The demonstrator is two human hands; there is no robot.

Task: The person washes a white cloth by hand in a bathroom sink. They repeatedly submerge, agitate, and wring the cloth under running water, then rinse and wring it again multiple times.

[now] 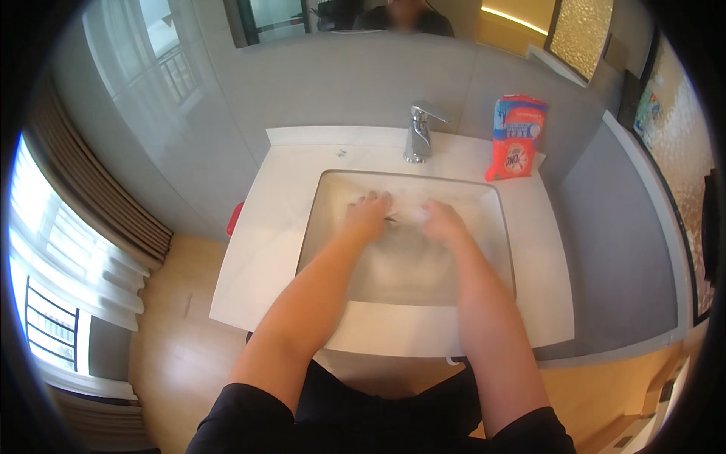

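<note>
Both of my hands are inside the white rectangular sink, near its far side. My left hand is curled, knuckles up, at the left end of a white, soft-looking cloth. At the right end, my right hand has its fingers closed on the same cloth. Motion blurs the cloth and fingertips, and its exact kind is unclear. A small dark spot shows beside the left thumb. Behind the sink stands a chrome faucet, its lever pointing right.
A red and blue detergent bag stands on the white countertop, right of the faucet. Something red shows past the left counter edge. A mirror hangs above. Curtains and a window are at left; a grey partition is at right.
</note>
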